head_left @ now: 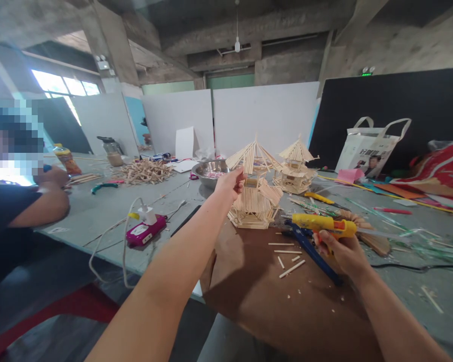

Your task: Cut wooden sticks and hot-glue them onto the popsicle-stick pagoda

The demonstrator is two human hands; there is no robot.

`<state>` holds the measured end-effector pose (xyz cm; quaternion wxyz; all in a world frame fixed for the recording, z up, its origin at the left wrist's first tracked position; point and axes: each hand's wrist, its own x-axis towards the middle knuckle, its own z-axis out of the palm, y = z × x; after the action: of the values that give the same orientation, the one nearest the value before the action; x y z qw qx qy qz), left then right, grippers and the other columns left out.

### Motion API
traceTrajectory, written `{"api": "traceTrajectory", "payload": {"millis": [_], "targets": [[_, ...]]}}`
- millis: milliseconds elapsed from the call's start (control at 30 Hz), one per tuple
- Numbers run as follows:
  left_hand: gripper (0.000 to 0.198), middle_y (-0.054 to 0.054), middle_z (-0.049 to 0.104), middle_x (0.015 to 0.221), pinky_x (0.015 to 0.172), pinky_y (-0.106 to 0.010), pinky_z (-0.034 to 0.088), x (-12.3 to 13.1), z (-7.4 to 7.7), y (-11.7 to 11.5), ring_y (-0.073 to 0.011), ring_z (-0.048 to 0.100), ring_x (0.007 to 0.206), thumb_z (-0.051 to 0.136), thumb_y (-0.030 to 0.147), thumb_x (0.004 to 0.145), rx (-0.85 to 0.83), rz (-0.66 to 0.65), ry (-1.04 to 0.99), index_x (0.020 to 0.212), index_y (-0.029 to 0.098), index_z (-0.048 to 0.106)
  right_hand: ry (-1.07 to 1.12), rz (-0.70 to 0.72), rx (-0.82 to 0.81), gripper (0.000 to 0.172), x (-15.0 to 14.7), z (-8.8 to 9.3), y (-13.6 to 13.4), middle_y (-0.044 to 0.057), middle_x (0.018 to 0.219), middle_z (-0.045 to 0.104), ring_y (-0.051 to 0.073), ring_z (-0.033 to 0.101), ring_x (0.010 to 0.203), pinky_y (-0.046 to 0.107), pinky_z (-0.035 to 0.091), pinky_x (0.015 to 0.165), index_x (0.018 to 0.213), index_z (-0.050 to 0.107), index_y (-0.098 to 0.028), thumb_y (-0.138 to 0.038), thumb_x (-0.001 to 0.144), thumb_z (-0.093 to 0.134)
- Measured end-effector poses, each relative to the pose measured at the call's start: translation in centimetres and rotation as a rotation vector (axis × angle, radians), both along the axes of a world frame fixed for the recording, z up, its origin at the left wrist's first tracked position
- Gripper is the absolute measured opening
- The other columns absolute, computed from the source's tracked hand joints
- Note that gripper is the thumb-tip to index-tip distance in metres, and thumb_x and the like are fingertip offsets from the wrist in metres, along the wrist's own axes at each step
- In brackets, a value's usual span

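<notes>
My left hand [231,185] reaches forward, its fingers pinched at the lower left edge of the roof of a pagoda model [253,201] built from thin wooden sticks. The exact contact is partly hidden behind the fingers. In my right hand [334,249] is a yellow hot glue gun [313,221], its nozzle pointing left toward the model's base and a clear glue stick coming out of its back. Blue-handled pliers [315,254] lie just below the gun. Several short loose sticks [292,269] are scattered on the brown board [245,281] in front of the model.
A second stick pagoda [295,168] stands behind on the right. A metal bowl [206,173], a stick pile [147,172] and a purple power strip [146,230] lie to the left. Yellow-handled pliers [320,198] and plastic scraps are at right. Another person [7,206] sits at far left.
</notes>
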<state>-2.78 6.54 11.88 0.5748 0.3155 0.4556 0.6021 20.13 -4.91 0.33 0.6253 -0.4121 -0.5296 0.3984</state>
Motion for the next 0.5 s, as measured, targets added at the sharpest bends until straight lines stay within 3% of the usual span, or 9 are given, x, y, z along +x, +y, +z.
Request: {"api": "traceTrajectory", "payload": {"millis": [500], "targets": [[0.015,0.001,0.051,0.042,0.028,-0.010,0.028,-0.30,-0.06,-0.04,-0.0005,0.036,0.028,0.056,0.016,0.069,0.054,-0.077,-0.080,0.056,0.011,0.050,-0.049,0.004,0.014,0.032,0.37,-0.26,0.12,-0.001,0.047,0.048,0.006,0.037,0.036,0.020,0.028,0.034,0.056,0.050,-0.015,-0.045,0.059,0.063]]}}
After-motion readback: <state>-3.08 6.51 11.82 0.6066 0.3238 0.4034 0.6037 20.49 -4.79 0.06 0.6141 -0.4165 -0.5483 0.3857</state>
